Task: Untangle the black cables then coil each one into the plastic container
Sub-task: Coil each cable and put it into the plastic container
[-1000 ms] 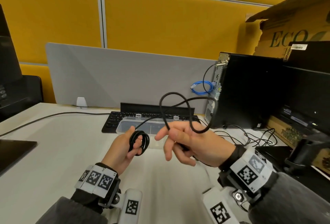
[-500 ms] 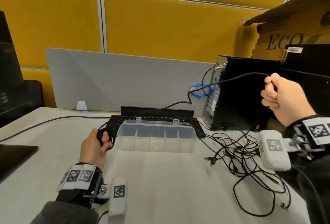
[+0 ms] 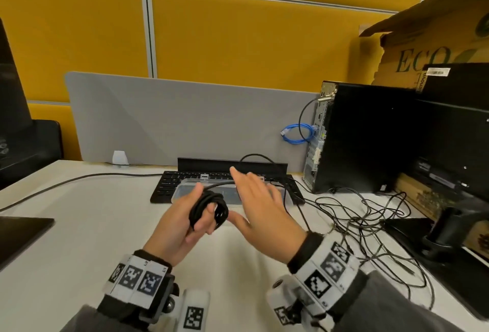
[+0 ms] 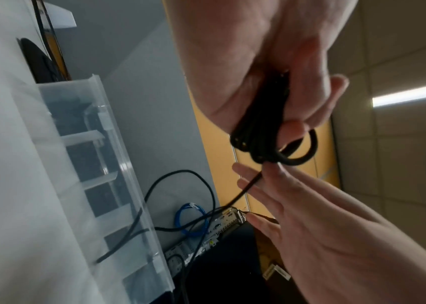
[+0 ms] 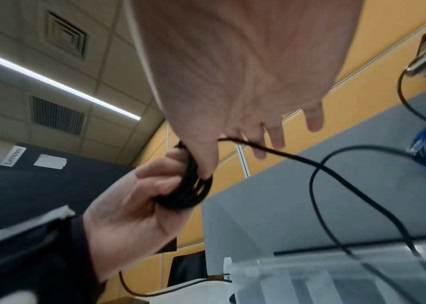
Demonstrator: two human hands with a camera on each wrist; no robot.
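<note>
Above the plastic container point(image 3: 182, 192), left hand point(image 3: 177, 226) grips coiled black cable point(image 3: 209, 208); right hand point(image 3: 260, 211) spread flat.

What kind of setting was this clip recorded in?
Most likely an office workstation: a grey desk divider against yellow wall panels, a keyboard and a desktop computer tower on the desk, suspended ceiling tiles overhead.

The left hand point(image 4: 271, 67) grips a small coil of black cable point(image 4: 266, 131), fingers and thumb curled round its loops. A free strand leaves the coil and crosses the straight, spread fingers of the right hand point(image 4: 336, 236), which reaches in just below. At left stands the clear plastic container point(image 4: 95, 168) with its dividers, a black cable point(image 4: 134, 228) trailing against it. A blue cable point(image 4: 191, 218) loops beside a computer tower point(image 4: 222, 265).
</note>
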